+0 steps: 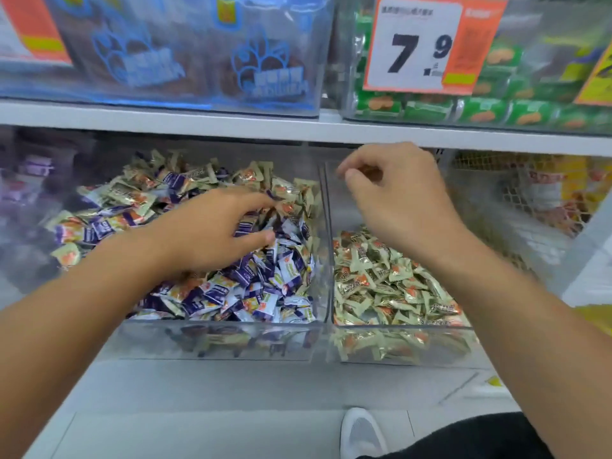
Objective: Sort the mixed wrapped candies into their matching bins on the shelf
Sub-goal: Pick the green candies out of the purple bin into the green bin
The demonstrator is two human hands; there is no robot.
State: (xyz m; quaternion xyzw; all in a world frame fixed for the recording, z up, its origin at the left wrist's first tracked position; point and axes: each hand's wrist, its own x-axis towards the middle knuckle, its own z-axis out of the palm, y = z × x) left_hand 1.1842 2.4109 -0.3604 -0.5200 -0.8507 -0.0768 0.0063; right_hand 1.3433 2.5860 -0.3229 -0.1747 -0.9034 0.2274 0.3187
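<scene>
Two clear bins stand side by side on the lower shelf. The left bin (pixel 218 323) holds a mixed heap of purple-and-white candies (pixel 258 286) and beige candies (pixel 139 193). The right bin (pixel 404 327) holds only beige candies (pixel 381 283). My left hand (pixel 212 230) reaches into the left bin's heap, with fingers and thumb spread over candies near the divider. My right hand (pixel 397 197) hovers above the back of the right bin with fingers curled. A small brownish candy (pixel 369 172) shows between its thumb and fingertips, mostly hidden.
The white shelf board (pixel 231 127) above carries a blue-printed clear bin (pixel 185 61), a bin of green packs (pixel 463 111) and a price tag reading 7.9 (pixel 420 48). A mesh basket (pixel 530 193) sits to the right. My white shoe (pixel 362 432) shows on the grey floor.
</scene>
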